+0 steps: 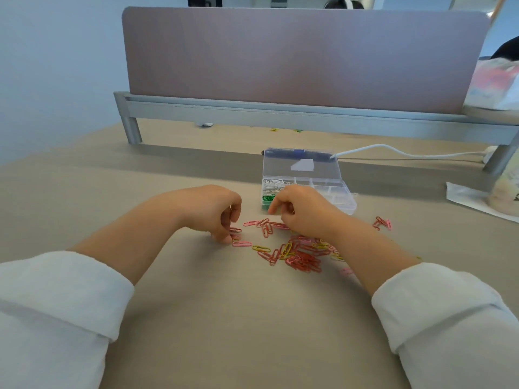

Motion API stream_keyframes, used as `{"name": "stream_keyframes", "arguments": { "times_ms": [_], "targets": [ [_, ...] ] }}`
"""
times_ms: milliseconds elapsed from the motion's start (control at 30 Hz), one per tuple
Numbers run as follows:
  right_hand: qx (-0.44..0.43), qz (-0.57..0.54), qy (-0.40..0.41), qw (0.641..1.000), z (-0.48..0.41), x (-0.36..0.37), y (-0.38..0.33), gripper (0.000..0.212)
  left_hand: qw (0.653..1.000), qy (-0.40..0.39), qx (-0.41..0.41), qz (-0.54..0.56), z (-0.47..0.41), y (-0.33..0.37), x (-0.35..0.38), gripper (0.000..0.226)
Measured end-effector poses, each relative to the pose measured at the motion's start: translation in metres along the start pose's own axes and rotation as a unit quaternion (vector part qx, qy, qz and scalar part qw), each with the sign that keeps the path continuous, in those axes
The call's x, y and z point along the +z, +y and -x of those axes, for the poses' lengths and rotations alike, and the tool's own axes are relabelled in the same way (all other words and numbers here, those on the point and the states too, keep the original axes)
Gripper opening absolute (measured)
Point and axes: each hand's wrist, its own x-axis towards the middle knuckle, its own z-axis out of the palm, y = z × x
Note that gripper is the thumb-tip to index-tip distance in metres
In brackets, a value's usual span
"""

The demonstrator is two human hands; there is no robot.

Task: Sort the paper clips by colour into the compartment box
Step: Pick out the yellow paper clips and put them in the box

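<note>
Paper clips lay mostly loose on the table, with some already in the box. That clear plastic box stood just beyond the hands, its lid folded back and open. White clips filled the far left compartment and green clips the near left one, right in front of it. The right hand hid part of the box's near edge, so the middle compartments could not be read. This hand hovered low over the far end of the loose heap, fingers curled under and the forefinger pointing down and to the left; whether it held any clips could not be told. The left hand was well left of the box, fingers bent down with the tips on the table against a dark red clip; whether it actually pinched that clip could not be told. A pink clip lay just beside those fingertips. The heap spread between and under the forearms, a tangle of red, pink and yellow wire loops, thickest with red near the right wrist. A small cluster of red and pink ones lay apart to the right. A white cable ran behind the box.
</note>
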Motion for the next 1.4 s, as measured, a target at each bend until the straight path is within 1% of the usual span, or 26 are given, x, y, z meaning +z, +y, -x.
{"name": "stream_keyframes", "arguments": {
  "times_ms": [67,133,233,300,400,467,533,567,633,700,733,800,867,900,1000,1067,1133,1233,1300,1367,1400],
  "targets": [
    [0.002,-0.043,-0.009,0.999,0.005,-0.004,0.0,0.024,1.0,-0.006,-0.006,0.001,0.0,0.001,0.0,0.029],
    [0.007,-0.071,-0.038,0.997,0.01,-0.008,0.0,0.022,1.0,-0.007,-0.008,-0.013,0.001,0.003,0.0,0.024],
    [0.025,-0.103,-0.09,0.99,0.017,-0.013,0.0,0.038,1.0,-0.011,-0.009,-0.02,0.001,0.005,0.0,0.02],
    [0.035,-0.094,-0.114,0.988,0.019,-0.016,-0.001,0.042,1.0,-0.015,-0.008,-0.021,0.002,0.006,0.0,0.017],
    [0.038,-0.085,-0.149,0.985,0.022,-0.018,-0.004,0.03,0.999,-0.013,-0.005,-0.036,0.002,0.009,0.0,0.013],
    [0.017,-0.059,-0.159,0.985,0.026,-0.018,-0.004,0.015,0.999,-0.012,-0.005,-0.044,0.003,0.01,0.001,0.01],
    [0.0,-0.041,-0.167,0.985,0.028,-0.017,-0.001,0.008,0.998,-0.009,-0.007,-0.055,0.003,0.011,0.001,0.007],
    [-0.003,-0.033,-0.168,0.985,0.029,-0.017,0.0,0.007,0.998,0.001,-0.005,-0.062,0.003,0.012,0.001,0.007],
    [-0.004,-0.019,-0.163,0.986,0.028,-0.016,0.003,0.004,0.997,0.048,0.014,-0.061,0.001,0.014,0.001,0.004],
    [-0.004,0.0,-0.154,0.988,0.028,-0.015,0.004,0.004,0.994,0.098,0.054,-0.019,-0.001,0.017,0.003,0.003],
    [0.0,0.008,-0.149,0.989,0.029,-0.015,0.004,0.005,0.992,0.102,0.075,0.016,-0.002,0.02,0.004,0.007],
    [0.012,0.011,-0.138,0.99,0.03,-0.015,0.005,0.012,0.989,0.075,0.113,0.052,-0.002,0.027,0.009,0.016],
    [0.029,-0.024,-0.131,0.991,0.031,-0.015,0.005,0.016,0.99,0.044,0.125,0.036,-0.005,0.031,0.013,0.032],
    [0.035,-0.044,-0.133,0.99,0.031,-0.015,0.005,0.017,0.991,0.039,0.123,0.029,-0.006,0.032,0.015,0.034],
    [0.047,-0.061,-0.143,0.987,0.033,-0.017,0.002,0.03,0.992,0.046,0.117,0.029,-0.008,0.031,0.016,0.019],
    [0.057,-0.062,-0.143,0.986,0.032,-0.017,0.0,0.033,0.992,0.044,0.117,0.03,-0.008,0.03,0.016,0.012],
    [0.069,-0.071,-0.14,0.985,0.033,-0.017,-0.004,0.037,0.991,0.037,0.117,0.045,-0.007,0.03,0.016,0.017],
    [0.065,-0.061,-0.127,0.988,0.033,-0.018,-0.007,0.032,0.992,0.024,0.107,0.061,-0.007,0.031,0.015,0.031],
    [0.049,-0.03,-0.127,0.99,0.035,-0.019,-0.007,0.019,0.994,0.02,0.092,0.06,-0.007,0.033,0.015,0.035],
    [0.022,-0.003,-0.133,0.991,0.038,-0.019,-0.006,0.008,0.995,0.022,0.077,0.059,-0.008,0.036,0.016,0.033],
    [0.013,0.001,-0.139,0.99,0.039,-0.019,-0.006,0.008,0.996,0.026,0.072,0.053,-0.007,0.038,0.016,0.028]
  ]
}}
